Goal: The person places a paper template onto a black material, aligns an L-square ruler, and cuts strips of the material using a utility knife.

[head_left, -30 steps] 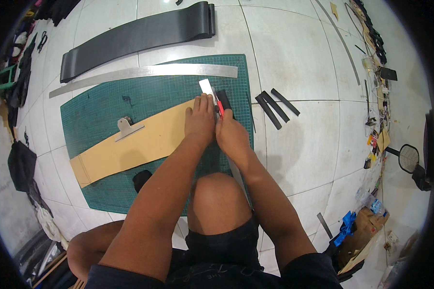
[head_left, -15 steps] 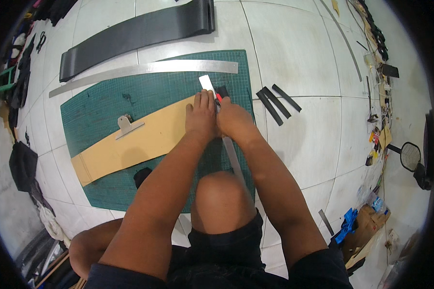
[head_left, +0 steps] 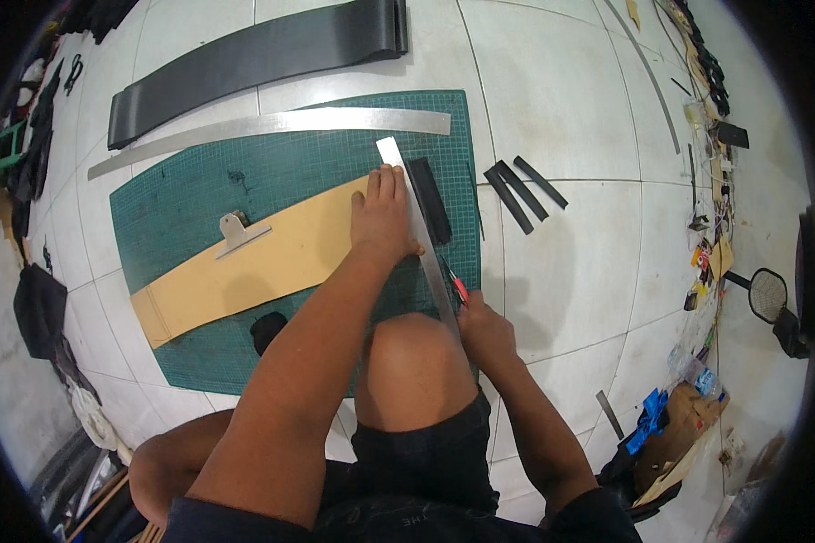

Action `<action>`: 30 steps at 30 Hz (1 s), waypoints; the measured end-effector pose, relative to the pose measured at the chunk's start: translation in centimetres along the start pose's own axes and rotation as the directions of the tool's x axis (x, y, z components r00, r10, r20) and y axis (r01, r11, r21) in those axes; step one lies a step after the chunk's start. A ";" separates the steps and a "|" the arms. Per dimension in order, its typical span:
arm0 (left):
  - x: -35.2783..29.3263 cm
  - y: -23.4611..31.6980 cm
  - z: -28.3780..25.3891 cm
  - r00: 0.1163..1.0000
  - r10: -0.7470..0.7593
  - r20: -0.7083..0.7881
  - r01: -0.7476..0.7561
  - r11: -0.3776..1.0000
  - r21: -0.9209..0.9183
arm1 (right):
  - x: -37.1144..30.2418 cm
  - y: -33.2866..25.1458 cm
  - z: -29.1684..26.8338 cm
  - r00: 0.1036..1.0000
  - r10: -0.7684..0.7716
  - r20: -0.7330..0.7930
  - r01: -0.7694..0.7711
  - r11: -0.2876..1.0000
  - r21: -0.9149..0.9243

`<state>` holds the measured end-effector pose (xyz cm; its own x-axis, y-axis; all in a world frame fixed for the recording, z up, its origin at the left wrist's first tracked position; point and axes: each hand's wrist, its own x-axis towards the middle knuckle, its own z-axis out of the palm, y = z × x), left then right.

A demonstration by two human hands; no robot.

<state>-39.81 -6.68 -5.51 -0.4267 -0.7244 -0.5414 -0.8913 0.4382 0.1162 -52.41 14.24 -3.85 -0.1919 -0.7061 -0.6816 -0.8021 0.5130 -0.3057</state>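
Note:
My left hand [head_left: 382, 222] lies with its fingers stretched out, pressing on the left side of a steel ruler [head_left: 436, 276] and the right end of a tan board [head_left: 290, 258]. A black strip [head_left: 430, 201] lies along the ruler's right edge on the green cutting mat [head_left: 186, 204]. In my right hand [head_left: 487, 335] is a red utility knife [head_left: 459, 288], its tip pointing away from me, past the strip's near end. That hand is closed round the handle, near the mat's right edge. A metal bulldog clip [head_left: 235, 233] grips the board's far edge.
Beyond the mat lies a folded black sheet [head_left: 258, 63]. A second, longer metal ruler [head_left: 335, 121] crosses the mat's far side. Several short black strips [head_left: 509, 197] rest on the tiles to the right. My knee [head_left: 417, 366] is at the mat's near edge.
My right hand has drawn the knife toward me and slightly right, past the black strip, which now shows. My left hand stays pressed in nearly the same place.

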 end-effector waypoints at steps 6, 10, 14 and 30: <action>0.0 0.4 -0.1 0.999 -0.032 0.004 0.032 0.999 -0.001 | 5.8 -5.1 -4.0 0.973 -0.080 -0.217 0.110 0.985 0.133; 0.9 -0.9 2.7 0.996 -0.013 -0.089 0.016 0.999 0.032 | 10.9 -8.6 -5.1 0.945 -0.144 -0.293 0.199 0.966 0.167; 0.8 -1.1 2.7 0.988 0.039 -0.146 -0.031 0.998 0.060 | 12.6 -10.0 -6.0 0.957 -0.129 -0.260 0.175 0.971 0.163; 0.1 0.1 -1.0 0.996 -0.044 0.076 0.044 0.999 0.002 | 3.3 -2.6 -1.6 0.990 0.046 0.134 -0.052 0.998 0.039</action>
<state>-40.08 -7.20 -4.70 -0.3741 -0.7003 -0.6079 -0.9090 0.4067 0.0909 -51.85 9.86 -4.25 -0.1509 -0.6099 -0.7780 -0.7685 0.5674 -0.2957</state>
